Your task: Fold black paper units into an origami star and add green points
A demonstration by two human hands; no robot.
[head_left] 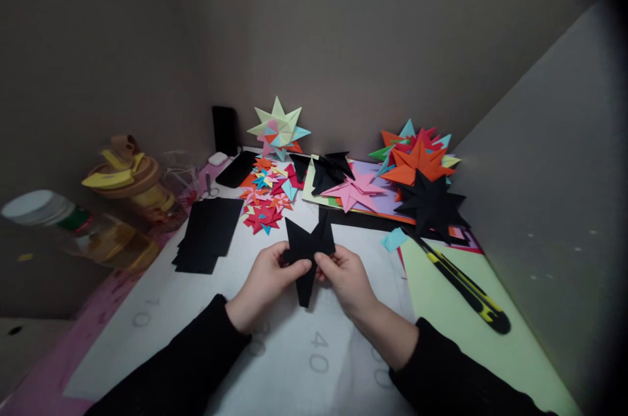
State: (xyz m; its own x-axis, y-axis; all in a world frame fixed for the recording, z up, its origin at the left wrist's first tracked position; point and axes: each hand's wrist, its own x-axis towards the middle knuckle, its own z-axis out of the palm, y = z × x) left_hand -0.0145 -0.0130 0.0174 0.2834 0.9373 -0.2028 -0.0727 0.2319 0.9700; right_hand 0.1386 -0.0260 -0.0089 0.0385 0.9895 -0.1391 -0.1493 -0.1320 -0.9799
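Hands meet over the middle of the worktop (161,311): the left hand (262,285) and the right hand (346,282) each have their fingers pinched on a black folded paper piece (309,249), held just above the white mat between them. Open room lies in front of the wrists and to the left of the left hand; farther left a stack of black paper sheets (209,233) sits near the mat's edge. To the right, a yellow-and-black utility knife (461,282) lies on a pale green sheet (490,331), close to the grey side wall. Behind the hands, small colourful folded stars (267,197) are scattered, with a black star (432,203), an orange star (417,164) and a pale green star (278,128) near the back wall. Printed on the mat, "40" reads clearly beside the right forearm; the other numerals are partly covered.
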